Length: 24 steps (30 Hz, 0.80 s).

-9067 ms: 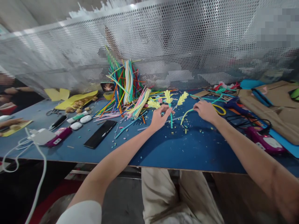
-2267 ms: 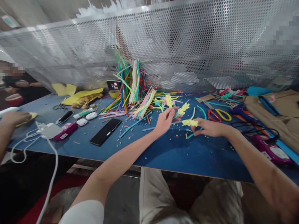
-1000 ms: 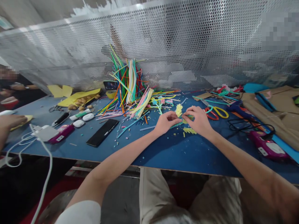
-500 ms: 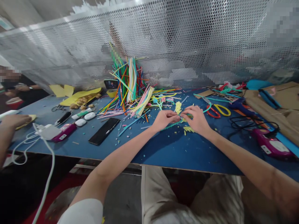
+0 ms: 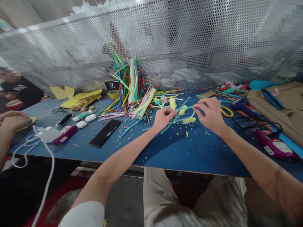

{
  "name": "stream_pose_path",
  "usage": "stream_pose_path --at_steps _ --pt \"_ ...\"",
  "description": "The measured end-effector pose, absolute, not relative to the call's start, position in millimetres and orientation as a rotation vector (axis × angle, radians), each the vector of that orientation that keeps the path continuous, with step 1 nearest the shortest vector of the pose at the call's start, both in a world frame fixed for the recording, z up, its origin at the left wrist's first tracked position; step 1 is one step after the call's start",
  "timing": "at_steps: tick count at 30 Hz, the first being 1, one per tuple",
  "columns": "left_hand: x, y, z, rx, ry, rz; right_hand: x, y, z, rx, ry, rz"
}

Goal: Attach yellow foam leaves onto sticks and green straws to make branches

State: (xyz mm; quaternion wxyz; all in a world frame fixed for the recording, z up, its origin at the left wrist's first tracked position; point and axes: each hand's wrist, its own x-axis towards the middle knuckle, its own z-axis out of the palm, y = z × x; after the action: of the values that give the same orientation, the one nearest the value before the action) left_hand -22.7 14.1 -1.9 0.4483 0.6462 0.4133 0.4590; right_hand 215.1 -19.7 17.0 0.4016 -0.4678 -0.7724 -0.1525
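Observation:
My left hand (image 5: 165,118) is closed, pinching a green pipe cleaner (image 5: 187,108) near the middle of the blue table (image 5: 99,155). To its right, my right hand (image 5: 209,114) pinches the same strand, which runs stretched between the two hands. Yellow fuzzy pieces (image 5: 189,120) lie on or just above the table between and below the hands; whether they join the strand is hard to tell. Behind them lies a light blue and pink fuzzy piece (image 5: 164,100). Small clippings are scattered about the tabletop.
A bundle of coloured pipe cleaners (image 5: 133,82) stands behind, left of centre. A black phone (image 5: 105,133) lies at left. Yellow-handled scissors (image 5: 226,111), partly hidden, and a purple device (image 5: 274,144) are at right. Another person's hands (image 5: 14,121) work at far left.
My right hand has moved right, away from my left, drawing the green strand out between them. It now covers the red scissor handle. The yellow pieces have shifted, and another person's second hand appears at far left.

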Motion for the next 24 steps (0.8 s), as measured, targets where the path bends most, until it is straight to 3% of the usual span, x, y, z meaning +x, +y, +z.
stream_pose_path --at_steps 6,13,17,24 --pt "-21 8 4 1.679 1.059 1.254 186 -31 9 -1.15 -1.888 0.5" --pt "-13 2 0 1.817 0.987 1.263 173 -31 10 -1.027 -1.36 1.179" --pt "-6 -4 -1 1.839 0.931 1.235 173 -35 13 -1.073 -1.441 1.097" --pt "-3 -3 -3 1.724 0.951 1.163 174 -36 14 -1.15 -1.66 0.516"
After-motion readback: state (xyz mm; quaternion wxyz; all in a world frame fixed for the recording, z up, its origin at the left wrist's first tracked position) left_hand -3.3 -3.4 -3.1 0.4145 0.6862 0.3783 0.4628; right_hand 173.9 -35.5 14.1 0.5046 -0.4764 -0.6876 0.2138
